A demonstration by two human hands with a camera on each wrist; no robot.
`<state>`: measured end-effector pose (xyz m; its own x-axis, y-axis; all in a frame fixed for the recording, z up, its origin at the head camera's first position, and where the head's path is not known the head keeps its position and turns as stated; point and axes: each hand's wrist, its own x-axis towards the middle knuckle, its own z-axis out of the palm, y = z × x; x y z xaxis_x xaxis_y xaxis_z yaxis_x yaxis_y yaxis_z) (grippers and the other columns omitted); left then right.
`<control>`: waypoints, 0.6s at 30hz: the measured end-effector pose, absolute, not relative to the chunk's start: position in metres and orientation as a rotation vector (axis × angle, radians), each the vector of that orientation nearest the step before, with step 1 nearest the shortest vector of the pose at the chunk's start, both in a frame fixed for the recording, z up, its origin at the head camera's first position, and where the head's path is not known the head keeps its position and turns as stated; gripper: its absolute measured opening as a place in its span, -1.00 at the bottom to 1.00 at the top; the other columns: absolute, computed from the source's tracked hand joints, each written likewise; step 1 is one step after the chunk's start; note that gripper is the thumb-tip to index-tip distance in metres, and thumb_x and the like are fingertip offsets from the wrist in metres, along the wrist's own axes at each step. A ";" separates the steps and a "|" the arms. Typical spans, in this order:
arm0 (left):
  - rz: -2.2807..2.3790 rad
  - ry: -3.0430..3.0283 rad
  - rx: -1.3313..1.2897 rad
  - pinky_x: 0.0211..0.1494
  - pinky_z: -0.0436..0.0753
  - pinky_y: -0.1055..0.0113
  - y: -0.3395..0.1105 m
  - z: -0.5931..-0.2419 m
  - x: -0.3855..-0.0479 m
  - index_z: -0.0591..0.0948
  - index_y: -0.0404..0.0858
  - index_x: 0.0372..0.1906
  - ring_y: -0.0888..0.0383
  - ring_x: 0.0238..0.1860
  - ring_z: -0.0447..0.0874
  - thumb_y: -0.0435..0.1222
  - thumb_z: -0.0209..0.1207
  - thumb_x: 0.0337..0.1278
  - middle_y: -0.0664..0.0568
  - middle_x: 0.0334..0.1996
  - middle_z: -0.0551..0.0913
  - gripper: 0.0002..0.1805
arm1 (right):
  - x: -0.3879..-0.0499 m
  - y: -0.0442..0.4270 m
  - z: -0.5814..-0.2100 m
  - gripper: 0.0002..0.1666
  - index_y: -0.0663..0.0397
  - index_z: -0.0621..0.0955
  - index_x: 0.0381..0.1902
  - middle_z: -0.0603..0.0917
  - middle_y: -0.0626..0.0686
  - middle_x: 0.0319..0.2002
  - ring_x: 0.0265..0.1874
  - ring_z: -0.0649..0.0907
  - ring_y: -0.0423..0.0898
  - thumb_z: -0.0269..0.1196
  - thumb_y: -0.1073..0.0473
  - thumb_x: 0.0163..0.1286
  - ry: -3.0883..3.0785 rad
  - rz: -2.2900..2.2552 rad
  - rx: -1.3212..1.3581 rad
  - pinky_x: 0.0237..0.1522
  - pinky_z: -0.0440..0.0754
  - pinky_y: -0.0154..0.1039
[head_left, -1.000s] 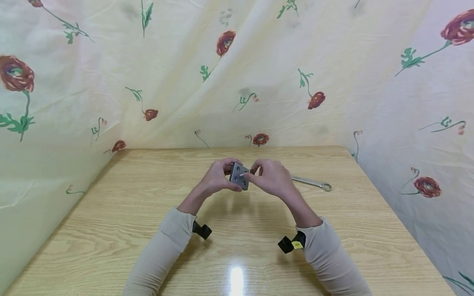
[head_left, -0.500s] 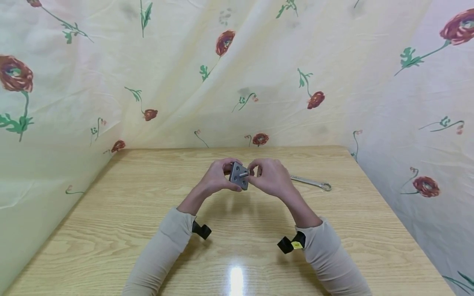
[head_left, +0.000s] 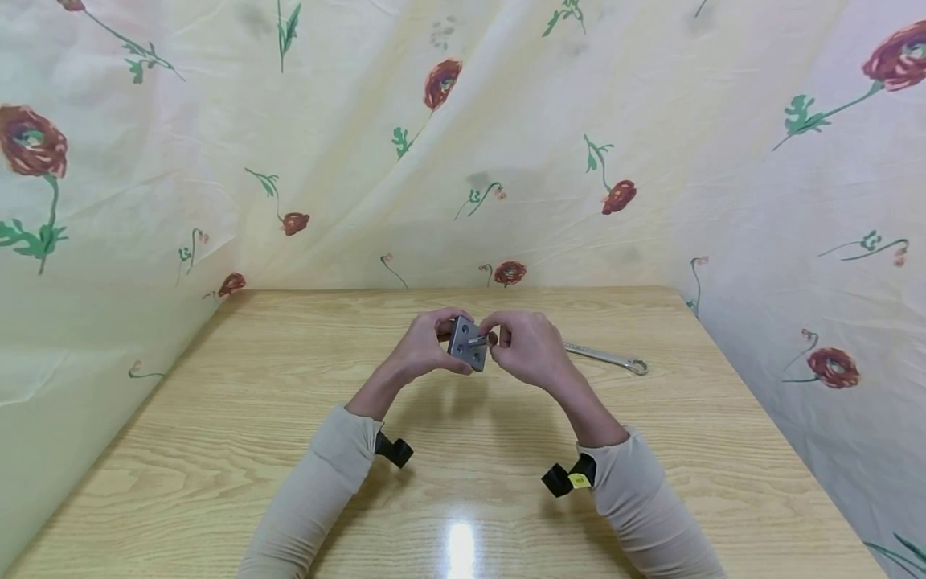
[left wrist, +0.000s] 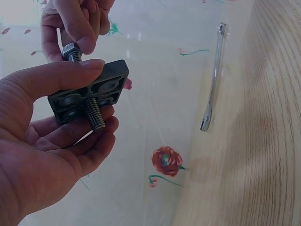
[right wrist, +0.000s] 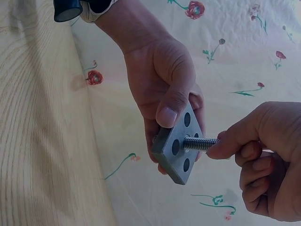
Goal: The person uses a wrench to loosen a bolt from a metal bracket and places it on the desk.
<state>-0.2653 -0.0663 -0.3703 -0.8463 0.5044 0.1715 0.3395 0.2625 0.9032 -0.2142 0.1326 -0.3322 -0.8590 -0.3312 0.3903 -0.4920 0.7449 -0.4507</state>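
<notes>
Drilled plate (right wrist: 181, 133): in left hand (head_left: 425, 343), above tabletop (head_left: 477, 450)
Hex bolt (right wrist: 200, 144): through plate, head at right hand (head_left: 534, 347)
Wrench (head_left: 604, 355): on tabletop, right of plate, partly behind right hand
Cloth (head_left: 347, 121): behind tabletop

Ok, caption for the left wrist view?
A bolt through a plate in the left-hand grip, the right-hand grip at the bolt's head, a wrench lying apart.

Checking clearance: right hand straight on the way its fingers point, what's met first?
Beyond the bolt that the right hand holds, most likely the face of the holed plate gripped by the left hand; the exact gap is hard to judge.
</notes>
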 end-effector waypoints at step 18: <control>1.637 2.377 0.809 0.19 0.63 0.00 -0.067 -0.371 -0.265 0.53 -0.33 0.19 0.03 -0.03 0.72 -0.52 0.52 -0.33 -0.23 0.02 0.71 -0.23 | -0.220 0.134 -0.337 -0.15 0.08 0.68 -0.60 0.62 0.00 -0.67 -0.73 0.42 -0.15 -0.14 -0.40 0.53 -2.941 0.946 0.306 -0.68 0.25 -0.31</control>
<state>-0.2650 -0.0665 -0.3712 -0.8446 0.5045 0.1794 0.3474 0.2614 0.9005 -0.2200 0.1339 -0.3374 -0.9800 -0.1752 0.0947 -0.1976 0.7949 -0.5737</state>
